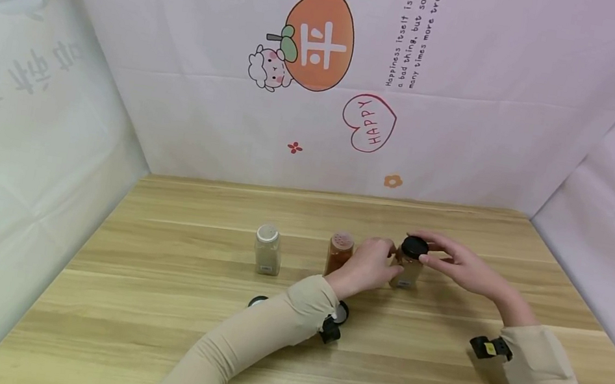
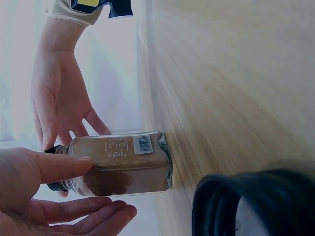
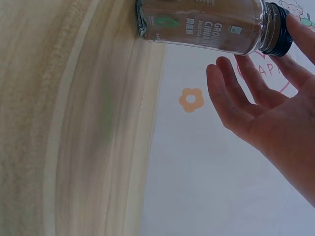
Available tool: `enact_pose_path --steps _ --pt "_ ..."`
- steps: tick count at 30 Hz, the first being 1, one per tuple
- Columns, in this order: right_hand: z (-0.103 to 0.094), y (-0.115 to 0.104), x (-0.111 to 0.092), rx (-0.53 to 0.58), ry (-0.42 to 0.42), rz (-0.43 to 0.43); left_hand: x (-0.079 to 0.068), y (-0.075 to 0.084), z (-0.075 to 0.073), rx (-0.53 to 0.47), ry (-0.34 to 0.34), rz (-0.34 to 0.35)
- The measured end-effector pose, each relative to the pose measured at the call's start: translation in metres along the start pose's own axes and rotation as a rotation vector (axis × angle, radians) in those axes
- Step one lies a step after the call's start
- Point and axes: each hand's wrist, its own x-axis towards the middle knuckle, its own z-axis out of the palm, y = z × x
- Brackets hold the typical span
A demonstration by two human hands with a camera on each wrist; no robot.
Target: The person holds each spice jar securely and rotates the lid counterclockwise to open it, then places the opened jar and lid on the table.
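A clear spice jar of brown powder (image 1: 406,277), labelled ground cinnamon in the right wrist view, stands on the table at right, its black cap (image 1: 415,246) on top. My left hand (image 1: 370,265) holds the jar from the left; in the left wrist view its thumb (image 2: 64,168) lies across the glass near the neck, with the other fingers on the far side. From the right, my right hand (image 1: 468,267) grips the cap between thumb and fingers. Its lower fingers (image 3: 221,83) stay off the glass in the right wrist view.
Left of the hands stand a shaker of pale powder (image 1: 268,255) and one of red-brown powder (image 1: 337,258), both with perforated tops and no caps. Two black caps lie nearer me, one (image 1: 341,313) beside my left wrist, another (image 1: 258,300) partly behind the sleeve. Printed cloth walls (image 1: 207,106) surround the table.
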Motion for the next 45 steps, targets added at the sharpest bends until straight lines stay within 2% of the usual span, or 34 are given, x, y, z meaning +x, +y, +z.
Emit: enact_pose_path --steps 10,26,31,36,45 --pt "-0.001 -0.003 -0.001 0.007 0.003 0.005 0.000 0.000 0.001 -0.003 0.000 -0.008" --pt "0.010 -0.013 -0.001 -0.037 0.184 0.095 0.000 0.000 0.001 0.004 0.008 -0.012" --pt "0.010 -0.015 0.001 -0.046 0.206 0.116 0.001 0.000 0.001 0.006 0.004 -0.007" --pt "0.010 -0.015 0.001 -0.057 0.212 0.107 0.001 0.000 0.001 0.012 0.006 0.003" --pt "0.007 -0.009 0.000 -0.062 0.179 0.041 0.000 0.001 -0.001 0.023 0.011 0.005"
